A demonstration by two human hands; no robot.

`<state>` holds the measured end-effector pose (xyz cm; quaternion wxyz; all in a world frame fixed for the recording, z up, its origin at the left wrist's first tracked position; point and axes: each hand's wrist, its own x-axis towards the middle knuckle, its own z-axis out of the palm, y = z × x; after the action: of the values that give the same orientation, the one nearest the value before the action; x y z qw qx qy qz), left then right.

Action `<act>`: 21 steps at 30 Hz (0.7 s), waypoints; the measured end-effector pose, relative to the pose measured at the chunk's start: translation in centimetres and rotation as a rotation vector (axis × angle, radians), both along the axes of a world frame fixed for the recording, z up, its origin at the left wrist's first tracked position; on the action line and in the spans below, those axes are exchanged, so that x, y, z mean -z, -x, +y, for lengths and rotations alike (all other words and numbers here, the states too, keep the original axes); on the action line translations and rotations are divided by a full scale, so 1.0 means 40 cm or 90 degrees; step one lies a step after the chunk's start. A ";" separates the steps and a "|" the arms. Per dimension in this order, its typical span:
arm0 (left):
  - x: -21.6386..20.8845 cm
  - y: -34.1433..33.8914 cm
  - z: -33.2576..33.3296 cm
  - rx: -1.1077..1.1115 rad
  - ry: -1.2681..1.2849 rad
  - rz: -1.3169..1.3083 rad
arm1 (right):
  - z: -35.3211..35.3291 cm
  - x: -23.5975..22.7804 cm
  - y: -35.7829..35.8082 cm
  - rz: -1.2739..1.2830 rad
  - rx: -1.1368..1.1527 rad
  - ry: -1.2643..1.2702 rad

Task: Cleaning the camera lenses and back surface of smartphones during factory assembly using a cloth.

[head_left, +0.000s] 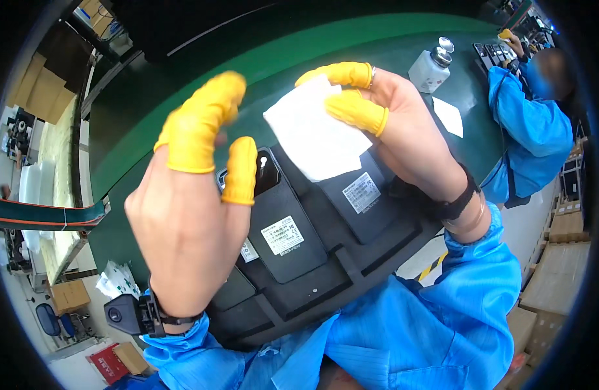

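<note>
Yellow finger cots cover fingertips on both hands. My left hand (182, 214) is raised at the left over the black tray (312, 304), its thumb and fingers apart with nothing between them. Between thumb and finger, my right hand (403, 117) pinches a folded white wipe (306, 140). The wipe hangs above the tray's far side and hides the top of a black phone (358, 224), which lies back up with a white label. Nearer the middle is another labelled black phone (303, 260), its shiny camera area beside my left thumb. My left hand partly covers a further dark phone (231, 291).
On the green table (472, 94) at the far right stand a white pump bottle (431, 70) and a white paper piece (448, 117). Crumpled plastic packaging (117, 281) lies at the left edge. A co-worker in a blue sleeve (540, 133) sits at the right.
</note>
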<state>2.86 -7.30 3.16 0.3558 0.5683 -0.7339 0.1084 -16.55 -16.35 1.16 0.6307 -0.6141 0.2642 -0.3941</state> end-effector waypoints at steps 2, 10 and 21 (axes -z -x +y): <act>0.002 0.002 -0.012 0.043 0.010 -0.069 | 0.003 -0.009 0.000 0.019 -0.013 0.002; -0.007 -0.016 -0.041 0.270 -0.055 0.048 | 0.007 0.013 -0.015 -0.038 -0.058 -0.003; 0.012 -0.007 -0.040 0.227 -0.252 0.371 | 0.018 -0.010 -0.010 0.049 -0.079 -0.002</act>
<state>3.15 -8.88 2.66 0.4459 0.4963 -0.6963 -0.2647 -16.16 -15.62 1.55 0.6441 -0.6430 0.2503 -0.3303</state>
